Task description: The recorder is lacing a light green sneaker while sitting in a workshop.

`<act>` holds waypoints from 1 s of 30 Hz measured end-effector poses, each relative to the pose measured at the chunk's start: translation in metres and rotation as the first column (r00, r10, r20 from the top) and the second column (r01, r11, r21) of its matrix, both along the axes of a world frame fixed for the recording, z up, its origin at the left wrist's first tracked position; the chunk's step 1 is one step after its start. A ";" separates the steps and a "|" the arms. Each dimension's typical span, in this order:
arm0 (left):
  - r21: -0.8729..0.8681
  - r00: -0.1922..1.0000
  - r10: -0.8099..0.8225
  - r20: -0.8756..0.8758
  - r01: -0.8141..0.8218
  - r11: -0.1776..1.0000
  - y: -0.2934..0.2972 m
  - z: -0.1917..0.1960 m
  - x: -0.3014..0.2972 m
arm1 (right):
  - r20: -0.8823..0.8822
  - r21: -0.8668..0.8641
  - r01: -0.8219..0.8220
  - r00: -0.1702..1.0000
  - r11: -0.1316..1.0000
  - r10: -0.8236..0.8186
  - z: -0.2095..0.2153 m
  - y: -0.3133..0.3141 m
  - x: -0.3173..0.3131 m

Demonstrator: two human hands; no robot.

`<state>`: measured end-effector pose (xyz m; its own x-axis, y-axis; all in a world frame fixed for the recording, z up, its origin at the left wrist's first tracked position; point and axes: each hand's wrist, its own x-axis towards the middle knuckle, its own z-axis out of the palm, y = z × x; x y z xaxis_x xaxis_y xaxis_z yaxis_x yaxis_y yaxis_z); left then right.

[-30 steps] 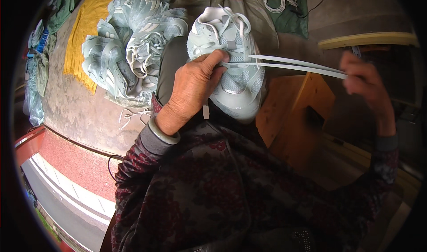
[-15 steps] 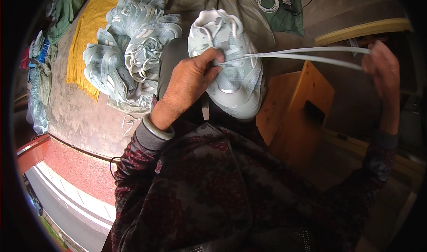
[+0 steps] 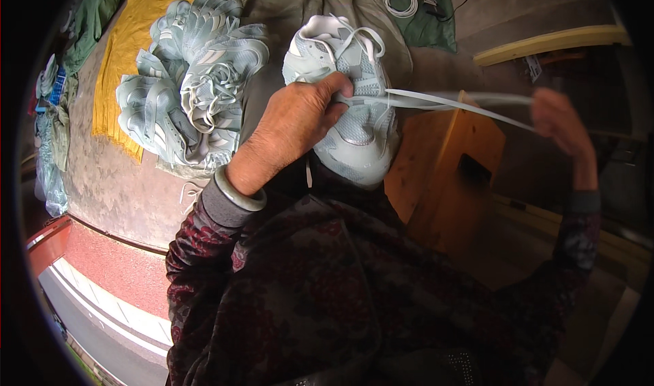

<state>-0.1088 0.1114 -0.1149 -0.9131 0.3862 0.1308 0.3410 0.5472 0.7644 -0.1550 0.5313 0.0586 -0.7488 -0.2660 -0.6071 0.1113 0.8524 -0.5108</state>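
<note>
A pale blue-grey sneaker (image 3: 361, 156) rests toe toward me at my lap. My left hand (image 3: 289, 117) is closed at its lacing, thumb and forefinger pinched over the crossing laces. From the shoe's right side a white shoelace (image 3: 432, 98) runs out in two strands to my right hand (image 3: 562, 124). That hand is held off to the right, fingers closed round the strands and smeared by motion. One strand looks straight, the other blurred. Higher up, near the ankle opening, a loose loop of lace (image 3: 376, 40) lies on the shoe.
A heap of matching sneakers (image 3: 235, 49) sits at the left, partly on a yellow cloth (image 3: 112, 103). Right of my lap stands a wooden stool (image 3: 432, 175). A coil of white cord (image 3: 398, 3) lies on green cloth (image 3: 436, 30) farther off. Reddish paving (image 3: 126, 273) borders the floor.
My right hand has come somewhat left and downward with the lace strands, nearer the shoe. My left hand still pinches the lacing. The whole view has shifted slightly.
</note>
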 end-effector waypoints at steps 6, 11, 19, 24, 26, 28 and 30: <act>-0.014 1.000 -0.021 -0.011 0.021 1.000 0.002 -0.006 0.000 | -0.102 -0.797 0.052 0.971 0.602 -0.218 0.012 -0.055 0.023; 0.008 0.997 -0.020 0.080 0.019 1.000 -0.007 0.000 0.001 | -0.245 -0.144 -0.330 0.925 0.933 0.289 -0.036 -0.086 0.022; 0.052 0.993 -0.079 0.092 0.075 0.996 -0.015 -0.002 -0.009 | -0.433 0.040 0.158 0.893 0.987 -0.125 0.032 0.018 0.013; 0.090 0.975 -0.190 0.113 0.181 0.979 -0.008 0.008 -0.021 | -0.643 0.246 -0.085 0.731 0.965 0.229 0.024 0.000 -0.038; 0.045 0.981 -0.173 0.090 0.169 0.985 -0.002 0.016 -0.023 | -0.730 0.295 -0.078 0.625 0.952 0.277 0.012 -0.020 -0.049; 0.088 0.986 -0.130 0.107 0.121 0.989 -0.002 0.014 -0.026 | -0.772 0.478 -0.127 0.410 0.869 0.485 0.002 -0.058 -0.052; 0.200 0.958 -0.100 0.270 0.046 0.979 -0.003 0.011 -0.027 | -0.797 0.348 -0.262 0.423 0.900 0.431 -0.016 -0.100 -0.042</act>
<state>-0.1358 0.1083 -0.1044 -0.8939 0.4459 -0.0465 0.1339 0.3643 0.9216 -0.1968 0.4313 0.0429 -0.7735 -0.6000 0.2042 -0.6197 0.7836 -0.0445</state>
